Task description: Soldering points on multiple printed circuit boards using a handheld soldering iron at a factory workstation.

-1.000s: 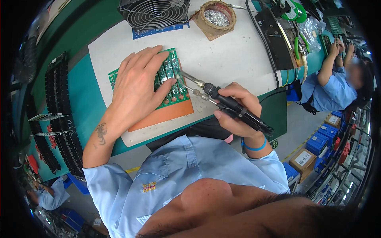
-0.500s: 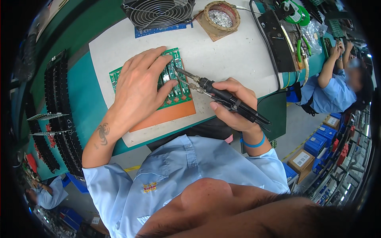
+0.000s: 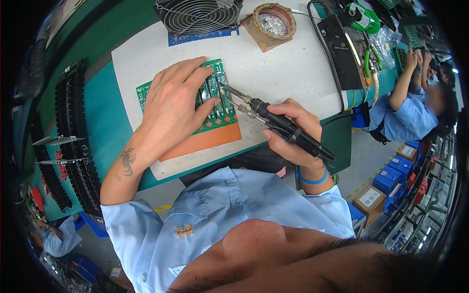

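A green panel of circuit boards (image 3: 211,117) lies on an orange-brown sheet (image 3: 215,141). My left hand (image 3: 178,95) rests flat across the panel with thumb and fingers spread, hiding much of its middle. In my right hand (image 3: 295,131) is a black soldering iron (image 3: 273,117), held at a slant from the lower right. Beside the iron's metal tip runs a thinner metal feed tube. Both ends point at the right-hand strips of the panel, close to its components; whether they touch cannot be made out.
White paper (image 3: 273,63) covers the green bench. Beyond the panel stand a fan (image 3: 200,17) and a round pot (image 3: 271,22) of silvery bits. A dark metal stand (image 3: 342,53), cables and a green solder spool (image 3: 366,17) are at right. Black racks (image 3: 73,107) line the left; co-workers sit nearby.
My right hand and the soldering iron have shifted slightly right, the tip with them. My left hand stays on the panel. The whole view has moved a little.
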A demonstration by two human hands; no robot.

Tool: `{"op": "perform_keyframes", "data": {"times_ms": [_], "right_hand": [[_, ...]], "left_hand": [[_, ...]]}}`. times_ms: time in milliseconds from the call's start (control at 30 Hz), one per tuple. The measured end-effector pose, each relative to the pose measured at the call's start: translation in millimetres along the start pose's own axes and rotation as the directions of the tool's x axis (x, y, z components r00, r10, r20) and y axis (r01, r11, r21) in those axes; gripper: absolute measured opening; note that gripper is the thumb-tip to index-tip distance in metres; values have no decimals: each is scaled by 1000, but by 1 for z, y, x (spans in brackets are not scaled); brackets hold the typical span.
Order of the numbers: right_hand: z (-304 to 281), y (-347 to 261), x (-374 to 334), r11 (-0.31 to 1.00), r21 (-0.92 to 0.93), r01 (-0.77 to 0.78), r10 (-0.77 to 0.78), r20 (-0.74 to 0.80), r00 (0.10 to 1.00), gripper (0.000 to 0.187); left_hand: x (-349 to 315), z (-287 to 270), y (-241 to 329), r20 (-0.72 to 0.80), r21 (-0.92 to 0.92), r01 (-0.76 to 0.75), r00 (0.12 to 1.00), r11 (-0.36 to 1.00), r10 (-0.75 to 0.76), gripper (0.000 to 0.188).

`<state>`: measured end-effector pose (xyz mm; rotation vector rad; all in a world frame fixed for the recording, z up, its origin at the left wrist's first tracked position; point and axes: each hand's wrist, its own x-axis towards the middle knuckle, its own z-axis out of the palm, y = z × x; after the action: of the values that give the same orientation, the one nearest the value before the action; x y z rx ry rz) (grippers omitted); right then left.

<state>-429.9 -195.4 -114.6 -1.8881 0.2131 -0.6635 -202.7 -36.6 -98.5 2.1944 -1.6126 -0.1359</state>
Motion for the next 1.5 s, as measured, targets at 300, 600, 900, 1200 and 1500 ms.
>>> {"op": "perform_keyframes", "data": {"times_ms": [300, 600, 900, 1200, 1500], "right_hand": [[2, 4, 0, 999, 36, 34, -35, 20, 999, 48], [10, 8, 7, 999, 49, -14, 11, 52, 999, 48], [15, 4, 11, 1000, 8, 1, -2, 51, 999, 46], [8, 0, 4, 999, -14, 34, -33, 47, 998, 47], [12, 5, 7, 1000, 17, 26, -27, 27, 999, 47]], "left_hand": [[1, -7, 0, 13, -18, -4, 1000, 1000, 5, 49], [-3, -17, -2, 74, 51, 44, 996, 998, -48, 50], [-2, -16, -3, 86, 60, 51, 995, 997, -56, 51], [-3, -15, -7, 73, 39, 42, 996, 998, -45, 51], [-3, -13, -10, 51, 21, 44, 998, 999, -45, 50]]}}
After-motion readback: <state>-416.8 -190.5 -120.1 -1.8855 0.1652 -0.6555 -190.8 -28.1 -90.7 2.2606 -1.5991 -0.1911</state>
